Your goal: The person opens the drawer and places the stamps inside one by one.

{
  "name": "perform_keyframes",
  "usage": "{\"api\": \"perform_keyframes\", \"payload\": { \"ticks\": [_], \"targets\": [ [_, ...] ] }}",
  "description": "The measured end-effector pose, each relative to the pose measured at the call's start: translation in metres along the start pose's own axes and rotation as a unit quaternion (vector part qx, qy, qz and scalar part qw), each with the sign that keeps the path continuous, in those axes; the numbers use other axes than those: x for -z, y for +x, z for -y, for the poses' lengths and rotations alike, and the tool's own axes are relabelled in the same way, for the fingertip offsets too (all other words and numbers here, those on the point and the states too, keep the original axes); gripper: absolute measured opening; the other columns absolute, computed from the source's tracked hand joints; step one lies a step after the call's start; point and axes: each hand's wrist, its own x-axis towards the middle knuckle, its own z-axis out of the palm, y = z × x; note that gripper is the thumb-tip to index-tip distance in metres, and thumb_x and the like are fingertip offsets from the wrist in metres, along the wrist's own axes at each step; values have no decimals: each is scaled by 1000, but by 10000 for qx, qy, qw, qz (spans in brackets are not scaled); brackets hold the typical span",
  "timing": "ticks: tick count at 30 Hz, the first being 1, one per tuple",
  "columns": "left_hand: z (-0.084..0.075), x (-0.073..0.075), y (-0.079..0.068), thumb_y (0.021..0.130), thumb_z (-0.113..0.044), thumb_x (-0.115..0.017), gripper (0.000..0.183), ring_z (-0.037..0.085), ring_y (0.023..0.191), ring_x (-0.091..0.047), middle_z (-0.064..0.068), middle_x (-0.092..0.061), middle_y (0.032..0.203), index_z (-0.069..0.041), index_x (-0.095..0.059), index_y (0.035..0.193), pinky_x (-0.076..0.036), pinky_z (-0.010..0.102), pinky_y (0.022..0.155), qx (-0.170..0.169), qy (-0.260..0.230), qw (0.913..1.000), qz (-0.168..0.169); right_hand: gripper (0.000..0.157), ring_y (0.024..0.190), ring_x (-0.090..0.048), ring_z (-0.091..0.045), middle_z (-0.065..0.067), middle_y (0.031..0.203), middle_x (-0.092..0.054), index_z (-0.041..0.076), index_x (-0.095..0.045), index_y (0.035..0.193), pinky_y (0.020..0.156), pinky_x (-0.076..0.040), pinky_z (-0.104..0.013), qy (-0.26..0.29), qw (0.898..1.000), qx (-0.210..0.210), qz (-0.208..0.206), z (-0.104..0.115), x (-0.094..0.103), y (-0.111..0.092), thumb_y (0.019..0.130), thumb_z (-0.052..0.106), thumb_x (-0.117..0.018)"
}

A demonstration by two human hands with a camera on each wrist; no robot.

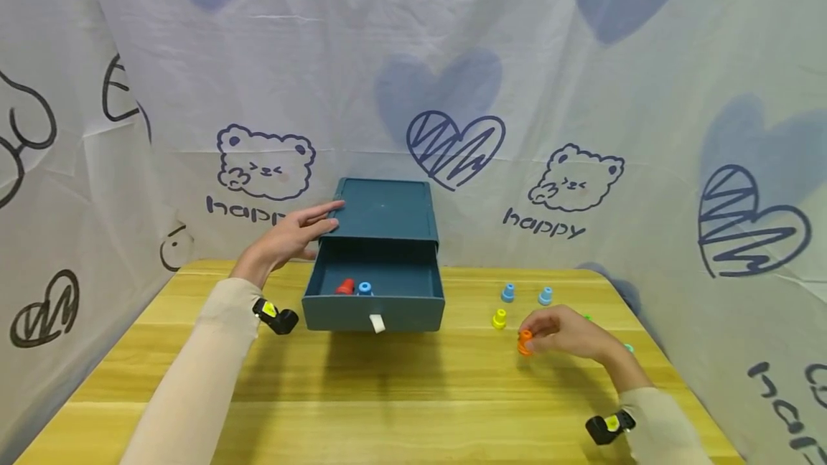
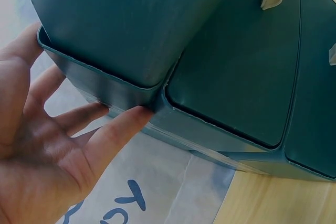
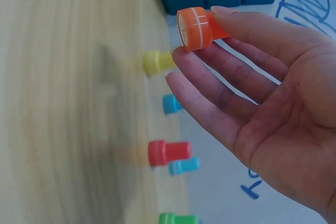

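My right hand (image 1: 571, 334) pinches an orange toy stamp (image 1: 525, 342) between thumb and fingers. In the right wrist view the orange stamp (image 3: 195, 29) is lifted off the table, tipped on its side, its patterned face showing. My left hand (image 1: 291, 237) is spread against the side of a dark teal drawer cabinet (image 1: 385, 210), fingertips along its edge. The cabinet's top drawer (image 1: 373, 313) is pulled out, with a white tab on its front. Inside it are a red stamp (image 1: 345, 286) and a blue stamp (image 1: 365, 289). Lower drawer fronts (image 2: 236, 66) show closed in the left wrist view.
A yellow stamp (image 1: 499, 318) and two blue stamps (image 1: 508, 293) stand on the wooden table (image 1: 388, 407) near my right hand. Beyond that hand, the right wrist view shows a red stamp (image 3: 169, 152) and a green stamp (image 3: 177, 219). A printed cloth (image 1: 362, 92) hangs behind.
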Motion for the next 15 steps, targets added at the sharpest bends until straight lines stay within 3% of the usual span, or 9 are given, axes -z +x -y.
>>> {"api": "perform_keyframes", "payload": {
  "ticks": [15],
  "targets": [
    [0,0,0,104,-49,-56,66,43,158,-22,10,-18,174,-32,-31,163,-37,72,114,-11,29,10000,-12,29,96,-72,-9,-15,112,-77,1,-71,120,82,-62,-23,-155,9994,237,-213,29,-7,21,95,15,-75]
  ]
}}
